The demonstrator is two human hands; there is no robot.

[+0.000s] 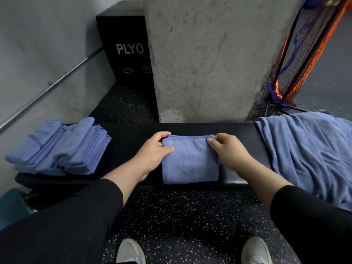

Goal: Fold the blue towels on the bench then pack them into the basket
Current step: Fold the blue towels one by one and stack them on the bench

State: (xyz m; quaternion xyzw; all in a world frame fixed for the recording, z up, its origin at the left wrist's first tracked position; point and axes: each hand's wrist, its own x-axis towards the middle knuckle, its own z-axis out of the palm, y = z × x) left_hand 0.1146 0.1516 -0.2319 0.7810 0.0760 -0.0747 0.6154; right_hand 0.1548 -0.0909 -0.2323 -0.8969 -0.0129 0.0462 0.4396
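Two hands, left hand (152,152) and right hand (229,149), pinching folded towel (190,161) between folded stack (62,147) and loose towels (312,149)

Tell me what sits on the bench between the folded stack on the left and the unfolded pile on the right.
In the head view, one folded towel, pinched by the left hand and right hand; otherwise bare bench.

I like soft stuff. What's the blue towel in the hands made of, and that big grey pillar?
The blue towel looks like soft fuzzy cloth, maybe microfibre: matte nap, stitched edge. The grey pillar looks like bare concrete: rough, with pits and blotches.
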